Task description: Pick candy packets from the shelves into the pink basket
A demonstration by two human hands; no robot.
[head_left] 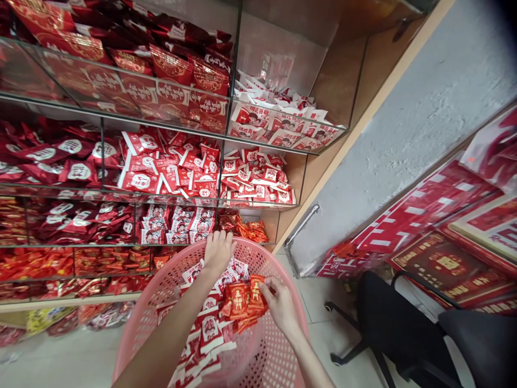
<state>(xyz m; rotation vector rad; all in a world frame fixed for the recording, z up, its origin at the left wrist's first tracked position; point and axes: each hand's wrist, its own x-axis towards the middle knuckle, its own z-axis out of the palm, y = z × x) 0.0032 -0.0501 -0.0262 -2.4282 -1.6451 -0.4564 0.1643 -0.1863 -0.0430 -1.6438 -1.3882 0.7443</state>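
Note:
A large pink perforated plastic basket (278, 275) stands in front of me, with red-and-white candy packets (210, 328) heaped in its left part. My left hand (219, 252) reaches across it, the fingers curled over the far rim beside the shelves. Inside the basket, my right hand (278, 304) pinches the edge of a small orange-red candy packet (256, 293) with gold lettering. More packets of that orange kind (238, 302) lie against it, on top of the red-and-white ones. My fingers hide the pinched edge.
Glass-fronted shelves (161, 134) full of red and white packets rise beyond the basket. A wooden side panel (339, 156) meets a grey wall (404, 124). To the right are a black wheeled chair (404, 328) and red gift boxes (448, 264). Bags (52, 320) lie under the shelves.

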